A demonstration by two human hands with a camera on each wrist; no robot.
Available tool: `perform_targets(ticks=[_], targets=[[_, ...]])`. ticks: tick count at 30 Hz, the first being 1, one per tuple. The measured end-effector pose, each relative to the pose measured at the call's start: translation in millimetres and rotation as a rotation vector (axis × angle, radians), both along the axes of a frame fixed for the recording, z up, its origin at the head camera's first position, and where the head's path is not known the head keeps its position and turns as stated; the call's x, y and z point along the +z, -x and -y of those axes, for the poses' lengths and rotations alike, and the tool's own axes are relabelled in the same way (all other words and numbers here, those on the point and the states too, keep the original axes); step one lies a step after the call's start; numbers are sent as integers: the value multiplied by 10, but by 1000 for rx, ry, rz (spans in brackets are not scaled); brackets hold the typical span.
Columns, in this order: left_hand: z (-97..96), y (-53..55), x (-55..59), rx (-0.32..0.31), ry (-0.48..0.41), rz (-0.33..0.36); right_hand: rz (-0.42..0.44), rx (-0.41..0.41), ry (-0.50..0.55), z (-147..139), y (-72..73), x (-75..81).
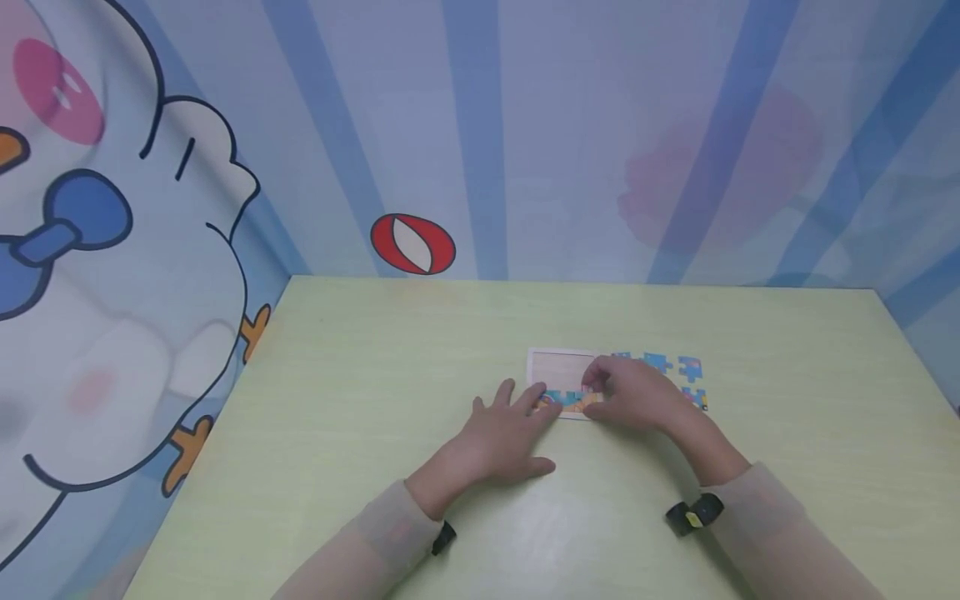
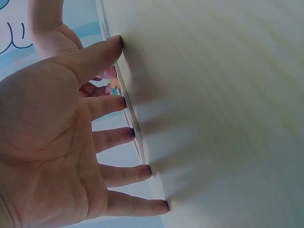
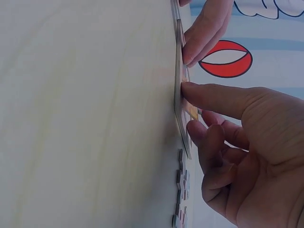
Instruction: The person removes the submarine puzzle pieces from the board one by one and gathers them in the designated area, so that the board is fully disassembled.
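A shallow puzzle tray [image 1: 530, 367] with a pale rim lies on the table, and a row of colourful jigsaw pieces [image 1: 570, 402] fills its near side. Its far part shows bare base. My left hand [image 1: 501, 440] is spread flat, index finger and fingertips at the tray's near left corner, thumb out on the table. At the tray's right end my right hand [image 1: 637, 396] pinches a jigsaw piece [image 3: 193, 112] between thumb and fingers, tilted over the tray. The fingers mostly hide this piece in the head view.
Several loose jigsaw pieces [image 1: 690, 367] lie right of the tray, some partly behind my right hand. The pale yellow table [image 1: 375, 358] meets a striped blue backdrop [image 1: 555, 167] at its far edge. A cartoon-printed panel [image 1: 97, 358] stands along the left.
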State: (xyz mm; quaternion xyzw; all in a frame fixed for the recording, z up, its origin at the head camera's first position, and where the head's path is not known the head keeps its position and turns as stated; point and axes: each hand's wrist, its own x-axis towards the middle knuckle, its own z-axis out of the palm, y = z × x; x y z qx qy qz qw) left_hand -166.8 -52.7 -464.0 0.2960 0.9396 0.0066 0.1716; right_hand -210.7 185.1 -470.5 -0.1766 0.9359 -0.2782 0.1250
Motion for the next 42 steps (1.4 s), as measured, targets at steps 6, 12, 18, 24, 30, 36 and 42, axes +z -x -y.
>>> perform_targets(ticks=[6, 12, 18, 24, 30, 36, 42], targets=[[-5, -1, 2, 4, -2, 9, -13, -7, 55, -32, -23, 19], [-8, 6, -17, 7, 8, 12, -33, -3, 95, -75, -39, -5], [-13, 7, -26, 13, 8, 13, -59, -22, 106, -160, -65, 12], [-13, -3, -21, 10, -2, 9, -41, -31, 143, -332, -127, 64], [-9, -17, -8, 4, 5, 7, -40, -60, 121, -610, -249, 58], [-8, -23, 4, 8, -1, 5, -37, -91, 87, -885, -365, 64], [-4, -29, -2, 8, -3, 5, 15, -114, 61, -1107, -444, 51]])
